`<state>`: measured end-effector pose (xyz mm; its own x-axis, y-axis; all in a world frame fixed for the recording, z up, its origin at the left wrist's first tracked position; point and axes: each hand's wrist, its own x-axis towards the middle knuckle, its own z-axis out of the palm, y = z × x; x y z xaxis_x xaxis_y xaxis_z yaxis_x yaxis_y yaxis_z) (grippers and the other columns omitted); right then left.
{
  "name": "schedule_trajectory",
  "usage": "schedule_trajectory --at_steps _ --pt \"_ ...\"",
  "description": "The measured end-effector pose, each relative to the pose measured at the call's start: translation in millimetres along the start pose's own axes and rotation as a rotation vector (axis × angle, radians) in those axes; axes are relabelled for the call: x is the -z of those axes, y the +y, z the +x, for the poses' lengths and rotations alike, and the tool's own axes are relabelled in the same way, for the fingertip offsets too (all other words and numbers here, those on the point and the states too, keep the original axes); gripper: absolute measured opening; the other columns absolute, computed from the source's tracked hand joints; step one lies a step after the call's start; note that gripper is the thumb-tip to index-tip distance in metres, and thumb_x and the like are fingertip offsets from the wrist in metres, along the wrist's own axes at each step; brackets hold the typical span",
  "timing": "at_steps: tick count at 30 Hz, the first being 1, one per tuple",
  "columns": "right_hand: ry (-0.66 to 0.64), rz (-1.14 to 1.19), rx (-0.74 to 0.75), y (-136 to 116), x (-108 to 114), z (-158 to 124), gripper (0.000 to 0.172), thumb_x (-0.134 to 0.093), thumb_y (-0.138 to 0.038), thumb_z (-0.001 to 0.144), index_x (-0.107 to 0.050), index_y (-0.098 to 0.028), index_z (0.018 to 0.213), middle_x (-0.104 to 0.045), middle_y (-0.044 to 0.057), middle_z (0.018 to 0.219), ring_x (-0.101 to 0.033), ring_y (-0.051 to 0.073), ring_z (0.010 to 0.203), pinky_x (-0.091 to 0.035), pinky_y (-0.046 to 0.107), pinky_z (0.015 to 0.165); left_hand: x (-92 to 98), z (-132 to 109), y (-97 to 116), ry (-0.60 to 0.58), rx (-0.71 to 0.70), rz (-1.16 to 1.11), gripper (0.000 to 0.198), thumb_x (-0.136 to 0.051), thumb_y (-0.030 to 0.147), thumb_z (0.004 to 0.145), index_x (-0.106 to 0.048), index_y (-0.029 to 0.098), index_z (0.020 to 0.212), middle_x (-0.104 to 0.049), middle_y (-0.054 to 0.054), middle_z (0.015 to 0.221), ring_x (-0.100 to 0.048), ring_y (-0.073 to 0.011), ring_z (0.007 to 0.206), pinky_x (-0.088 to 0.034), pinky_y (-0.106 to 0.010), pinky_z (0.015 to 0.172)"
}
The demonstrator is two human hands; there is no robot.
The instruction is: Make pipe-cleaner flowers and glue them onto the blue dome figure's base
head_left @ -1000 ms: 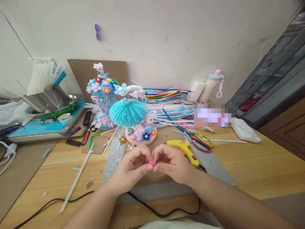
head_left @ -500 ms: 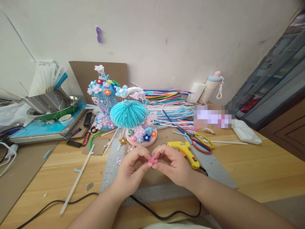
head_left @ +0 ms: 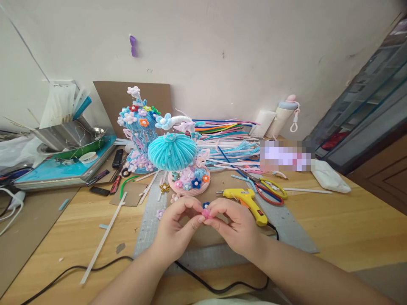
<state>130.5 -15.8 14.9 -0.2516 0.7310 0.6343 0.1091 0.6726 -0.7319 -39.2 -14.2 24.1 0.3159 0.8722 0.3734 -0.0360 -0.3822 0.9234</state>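
A small pink pipe-cleaner flower (head_left: 206, 214) is pinched between the fingertips of both hands above the cutting mat. My left hand (head_left: 178, 222) grips its left side with thumb and forefinger. From the other side, my right hand (head_left: 233, 222) holds it the same way. Just behind the fingertips a dark blue flower (head_left: 206, 205) shows, partly hidden. Beyond it stands a turquoise pleated lamp shape (head_left: 172, 151) on a round pink base (head_left: 171, 182) dressed with several flowers. Right of my right hand lies a yellow glue gun (head_left: 244, 199).
Scissors (head_left: 270, 192) rest behind the glue gun. Bundles of pipe cleaners (head_left: 235, 148) lie at the back, beside a blue flowered piece (head_left: 140, 131). A glue stick (head_left: 103, 239) and black cord (head_left: 76, 267) lie at left. A bottle (head_left: 282, 118) stands by the wall.
Both hands stay together on the pink flower, turning it slightly between the fingertips. The dark blue flower behind them has come into sight. The view has shifted very little.
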Motion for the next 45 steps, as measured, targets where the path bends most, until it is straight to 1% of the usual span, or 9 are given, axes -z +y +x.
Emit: schedule_trajectory --at_steps 11,16,19,27,30,33,37,40,45 --pt "-0.004 0.032 -0.005 3.1 0.7 0.2 0.011 -0.064 -0.013 0.079 -0.060 -0.022 0.084 -0.066 0.002 0.082 -0.062 0.014 0.077 -0.051 0.026 0.069 -0.5 0.8 2.9 -0.010 -0.031 0.041 0.007 -0.059 0.019 0.083 -0.055 0.018 0.077 -0.056 -0.001 0.078 -0.052 -0.0120 0.076 -0.043 -0.023 0.069" --pt "-0.007 0.075 -0.047 2.6 0.1 0.1 0.008 -0.063 -0.015 0.081 -0.060 -0.022 0.084 -0.066 0.003 0.081 -0.062 0.014 0.075 -0.051 0.027 0.068 -1.3 -1.1 3.1 0.020 0.002 0.023 0.007 -0.059 0.019 0.082 -0.057 0.019 0.089 -0.058 -0.002 0.084 -0.054 -0.0123 0.077 -0.045 -0.023 0.069" --pt "-0.003 0.092 -0.062 2.6 -0.1 -0.4 0.007 -0.062 -0.016 0.081 -0.060 -0.022 0.083 -0.066 0.003 0.080 -0.062 0.015 0.075 -0.051 0.028 0.067 -0.7 -2.1 2.3 0.014 0.001 0.025 0.005 -0.059 0.019 0.083 -0.059 0.019 0.087 -0.059 -0.002 0.083 -0.055 -0.0127 0.078 -0.046 -0.023 0.070" --pt "0.091 0.075 -0.093 1.8 -2.7 -2.4 0.009 -0.062 -0.014 0.081 -0.060 -0.023 0.083 -0.066 0.003 0.081 -0.062 0.015 0.076 -0.051 0.028 0.069 -1.5 -1.1 5.0 -0.029 -0.112 0.076 0.016 -0.066 0.019 0.077 -0.057 0.021 0.091 -0.058 -0.003 0.088 -0.055 -0.0137 0.082 -0.046 -0.024 0.071" --pt "0.130 0.062 -0.106 2.5 -3.9 -3.8 0.007 -0.063 -0.016 0.081 -0.059 -0.022 0.082 -0.066 0.003 0.080 -0.063 0.015 0.075 -0.051 0.028 0.069 -2.1 0.2 6.4 -0.041 -0.153 0.182 0.013 -0.066 0.019 0.077 -0.060 0.019 0.088 -0.059 -0.005 0.091 -0.055 -0.0164 0.088 -0.046 -0.027 0.076" --pt "0.154 0.049 -0.120 3.8 -4.2 -4.2 0.005 -0.062 -0.017 0.081 -0.060 -0.022 0.082 -0.065 0.003 0.081 -0.063 0.016 0.076 -0.052 0.029 0.068 -2.4 0.2 6.6 -0.055 -0.139 0.184 0.013 -0.064 0.020 0.078 -0.061 0.018 0.090 -0.059 -0.007 0.094 -0.055 -0.0181 0.090 -0.048 -0.027 0.073" --pt "0.157 0.074 -0.136 4.8 -4.4 -2.7 0.005 -0.063 -0.018 0.081 -0.059 -0.022 0.082 -0.065 0.003 0.080 -0.062 0.015 0.073 -0.052 0.028 0.066 -3.2 -0.9 5.3 -0.025 -0.077 0.115 0.015 -0.061 0.019 0.080 -0.058 0.020 0.095 -0.058 -0.006 0.093 -0.055 -0.0168 0.087 -0.048 -0.026 0.071" --pt "0.114 0.079 -0.190 4.5 -4.9 -1.9 0.004 -0.062 -0.020 0.082 -0.060 -0.022 0.086 -0.066 0.004 0.083 -0.062 0.015 0.074 -0.052 0.028 0.065 -3.3 -0.6 3.8 0.020 -0.036 0.100 0.012 -0.058 0.019 0.083 -0.058 0.020 0.094 -0.059 -0.005 0.092 -0.056 -0.0166 0.087 -0.047 -0.026 0.073" --pt "0.082 0.082 -0.254 3.7 -5.8 -2.1 0.009 -0.058 -0.024 0.084 -0.062 -0.021 0.092 -0.066 0.004 0.085 -0.062 0.014 0.071 -0.053 0.026 0.063 -1.9 1.6 0.4 0.081 -0.043 0.146 0.007 -0.058 0.019 0.083 -0.061 0.019 0.089 -0.060 -0.005 0.089 -0.057 -0.0171 0.087 -0.047 -0.028 0.075"
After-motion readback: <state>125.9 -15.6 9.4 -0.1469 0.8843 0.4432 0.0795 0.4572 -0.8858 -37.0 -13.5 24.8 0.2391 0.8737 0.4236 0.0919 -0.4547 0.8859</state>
